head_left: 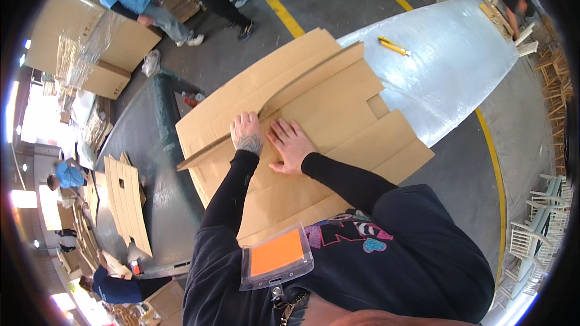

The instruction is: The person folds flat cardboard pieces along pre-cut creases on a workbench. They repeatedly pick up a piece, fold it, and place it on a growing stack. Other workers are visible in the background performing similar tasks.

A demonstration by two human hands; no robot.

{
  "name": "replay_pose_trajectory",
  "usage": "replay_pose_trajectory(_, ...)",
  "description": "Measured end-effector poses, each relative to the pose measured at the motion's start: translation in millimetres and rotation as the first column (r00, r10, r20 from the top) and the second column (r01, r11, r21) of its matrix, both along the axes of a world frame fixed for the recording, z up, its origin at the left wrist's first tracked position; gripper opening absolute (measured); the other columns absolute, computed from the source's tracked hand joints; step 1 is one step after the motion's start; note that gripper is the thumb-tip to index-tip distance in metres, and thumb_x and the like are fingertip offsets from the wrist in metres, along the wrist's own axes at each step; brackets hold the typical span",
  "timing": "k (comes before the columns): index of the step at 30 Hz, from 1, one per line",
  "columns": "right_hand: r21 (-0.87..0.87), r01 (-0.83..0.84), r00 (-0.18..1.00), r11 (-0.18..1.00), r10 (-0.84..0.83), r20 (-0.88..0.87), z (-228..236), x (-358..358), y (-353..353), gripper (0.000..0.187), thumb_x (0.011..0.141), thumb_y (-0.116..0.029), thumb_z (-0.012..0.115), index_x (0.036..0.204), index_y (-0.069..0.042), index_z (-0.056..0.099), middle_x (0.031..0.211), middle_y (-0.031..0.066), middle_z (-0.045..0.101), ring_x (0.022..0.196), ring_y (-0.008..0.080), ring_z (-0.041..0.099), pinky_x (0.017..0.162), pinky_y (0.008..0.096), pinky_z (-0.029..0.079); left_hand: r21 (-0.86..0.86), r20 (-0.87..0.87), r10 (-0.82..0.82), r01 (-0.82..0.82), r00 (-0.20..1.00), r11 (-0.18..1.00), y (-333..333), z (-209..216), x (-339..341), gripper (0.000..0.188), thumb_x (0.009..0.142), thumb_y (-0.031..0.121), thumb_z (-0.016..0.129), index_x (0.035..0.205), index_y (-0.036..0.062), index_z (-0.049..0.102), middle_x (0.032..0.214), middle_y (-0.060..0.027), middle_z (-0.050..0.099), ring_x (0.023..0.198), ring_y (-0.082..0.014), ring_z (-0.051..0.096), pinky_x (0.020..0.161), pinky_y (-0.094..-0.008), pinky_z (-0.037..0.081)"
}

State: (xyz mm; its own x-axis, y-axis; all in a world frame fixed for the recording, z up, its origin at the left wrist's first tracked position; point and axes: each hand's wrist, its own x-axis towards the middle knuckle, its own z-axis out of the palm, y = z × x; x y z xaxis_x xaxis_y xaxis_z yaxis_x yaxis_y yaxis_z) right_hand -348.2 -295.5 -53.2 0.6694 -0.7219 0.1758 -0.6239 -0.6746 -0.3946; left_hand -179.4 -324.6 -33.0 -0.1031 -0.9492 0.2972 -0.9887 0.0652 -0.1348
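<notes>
A large brown cardboard sheet (338, 102) with slots and creases lies in front of me, with one long flap folded up along a crease. My left hand (246, 131) is at that raised fold, its fingers bent over the edge and close together. Spread flat on the cardboard just to the right is my right hand (291, 145), holding nothing. Beyond the sheet's right end, a yellow utility knife (394, 46) rests on a work surface (447, 72) covered in shiny clear film.
To the left stands a dark table (163, 193) with more cut cardboard (127, 199) on it. Wrapped cartons (90, 42) are stacked at the far left. Several people work around the hall. White chair frames (538, 241) stand at the right, past a yellow floor line (492, 169).
</notes>
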Motion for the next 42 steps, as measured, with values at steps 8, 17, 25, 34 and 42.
replay_pose_trajectory(8,-0.122,0.044,0.999,0.992,-0.047,-0.014,0.9,3.9,0.0,0.088,0.078,-0.057,0.066,0.142,-0.001,0.044,0.15,0.0249,0.038,0.145,0.0399,0.027,0.117,0.057,0.019,0.152,-0.017,-0.104,0.106,0.994,0.983,-12.9,10.4,12.9,0.023,0.092,0.031,0.057,0.109,0.0153,0.061,0.105,-0.0106,0.064,0.1,-0.0304,0.063,0.079,-0.0476,0.051)
replay_pose_trajectory(17,0.424,-0.233,0.759,0.875,-0.109,0.642,20.2,2.6,13.9,0.065,0.094,-0.018,0.062,0.151,-0.004,0.035,0.137,0.0209,0.055,0.124,0.0314,0.056,0.108,0.0446,0.04,0.401,-0.36,0.368,-0.214,0.857,0.891,11.4,76.9,222.8,0.033,0.084,0.039,0.058,0.098,0.015,0.077,0.098,-0.0117,0.074,0.096,-0.0305,0.07,0.083,-0.043,0.056)
replay_pose_trajectory(25,0.515,0.183,0.458,0.837,-0.536,0.709,118.3,-42.8,66.7,0.052,0.1,-0.019,0.053,0.149,-0.007,0.037,0.111,0.0157,0.068,0.095,0.0211,0.067,0.085,0.0343,0.056,0.251,0.084,0.835,-0.823,0.543,0.51,271.7,141.0,544.4,0.023,0.093,0.023,0.052,0.097,0.0104,0.07,0.094,-0.0108,0.071,0.089,-0.0196,0.067,0.071,-0.0341,0.053)
replay_pose_trajectory(34,0.806,0.362,0.399,0.469,-0.859,0.321,71.8,7.7,113.9,0.055,0.097,-0.016,0.058,0.149,-0.015,0.038,0.113,0.0152,0.067,0.094,0.023,0.07,0.084,0.0341,0.055,0.543,-0.774,-0.129,-0.755,-0.62,0.368,357.7,141.4,605.0,0.049,0.099,0.041,0.043,0.132,0.0057,0.051,0.125,-0.0159,0.06,0.113,-0.0304,0.062,0.085,-0.0463,0.054)
replay_pose_trajectory(42,0.337,0.571,0.785,0.749,-0.618,0.044,19.1,19.0,130.7,0.065,0.087,-0.027,0.071,0.143,-0.008,0.044,0.113,0.0156,0.067,0.105,0.0299,0.065,0.091,0.0404,0.051,0.338,-0.934,0.31,-0.73,-0.18,0.594,266.8,95.0,593.4,0.045,0.093,0.018,0.059,0.136,0.0098,0.05,0.126,-0.0118,0.061,0.108,-0.0258,0.062,0.091,-0.0341,0.048)
